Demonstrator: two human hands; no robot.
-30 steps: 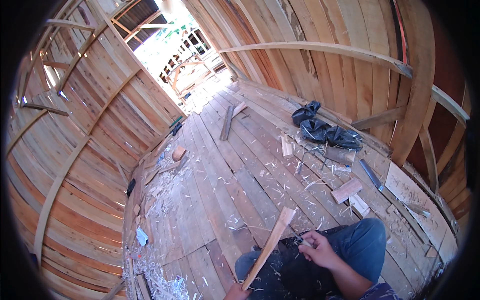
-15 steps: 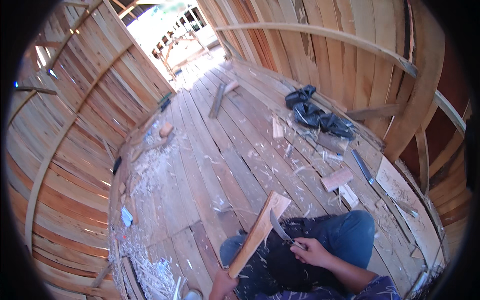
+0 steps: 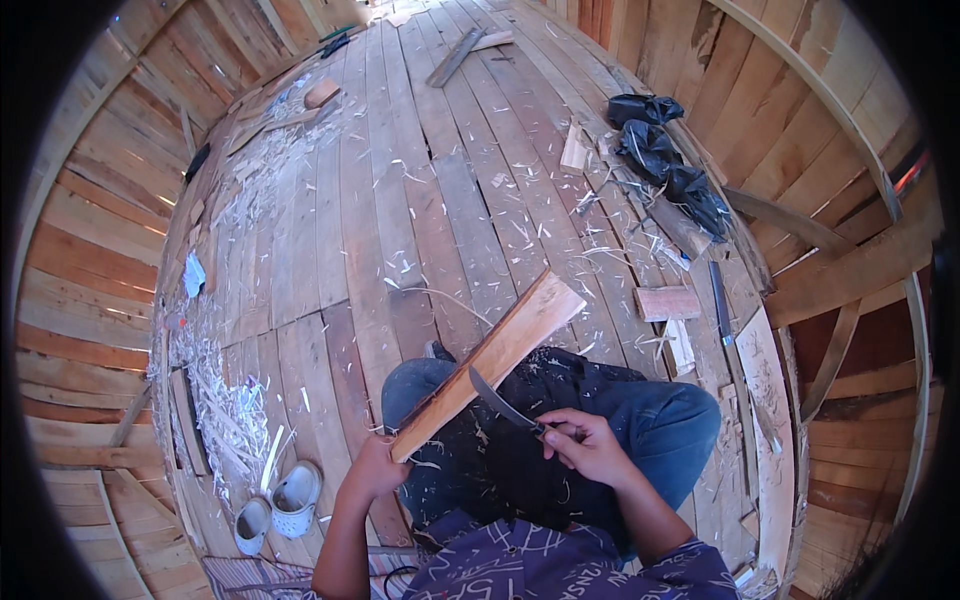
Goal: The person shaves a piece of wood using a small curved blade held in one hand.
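Diagonally, wooden board [image 3: 503,350] points forward-right, long axis from left hand [image 3: 375,468].

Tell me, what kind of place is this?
Probably a woodworking place: pale shavings litter the plank floor, and the right hand holds a curved knife while the left hand holds a long piece of wood.

The left hand [image 3: 375,468] grips the board [image 3: 490,362] at its near end; the right hand [image 3: 587,446], right of the board, holds a knife [image 3: 510,412]. Clogs [image 3: 293,515] sit left of it, bags [image 3: 655,155] beyond, rightward.
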